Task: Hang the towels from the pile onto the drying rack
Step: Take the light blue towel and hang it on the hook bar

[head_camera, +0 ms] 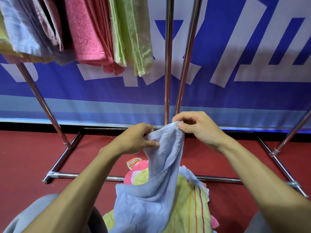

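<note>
Rising from the pile at lower centre, the blue towel is pinched along its top edge by the left hand and right hand. Bunched edges could hang crooked on the drying rack, or drag neighbouring towels up.

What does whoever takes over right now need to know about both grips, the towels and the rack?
Left grip and right grip: each pinches the top edge of the light blue towel.
Towel: raised above the pile on the red floor, its lower end lying on the pile.
Done: pink towel, green towels and others hang on the drying rack.
Left: hang this towel, then the rest of the pile.
</note>
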